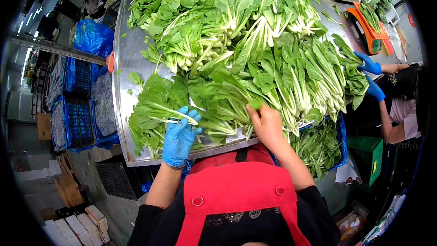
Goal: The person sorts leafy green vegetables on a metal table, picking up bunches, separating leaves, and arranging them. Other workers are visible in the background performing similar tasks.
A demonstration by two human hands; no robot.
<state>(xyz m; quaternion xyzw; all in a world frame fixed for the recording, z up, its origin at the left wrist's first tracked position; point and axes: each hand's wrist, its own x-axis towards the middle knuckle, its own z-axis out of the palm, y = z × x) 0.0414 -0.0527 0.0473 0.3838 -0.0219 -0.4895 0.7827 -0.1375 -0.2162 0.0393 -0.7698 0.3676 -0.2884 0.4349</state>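
Note:
A big heap of leafy greens [200, 32] with pale stems covers the metal table [125, 57]. My left hand [178, 140], in a blue glove, is turned partly palm up at the near left, its fingers curled round the stems of a leafy green [159, 111]. Its leaves point left over a smaller pile at the table's corner. To the right, my bare right hand [267, 126] pinches a small green leaf [255, 104] between thumb and fingers at the heap's near edge. Loose stalks lie between the two hands.
A blue-lined crate [341, 143] of greens stands below the table's near right edge. At the far right, a co-worker's blue-gloved hands [371, 75] hold greens by an orange scale [368, 29]. Blue-lined crates [79, 123] are stacked on the left; a black crate [119, 178] sits on the floor.

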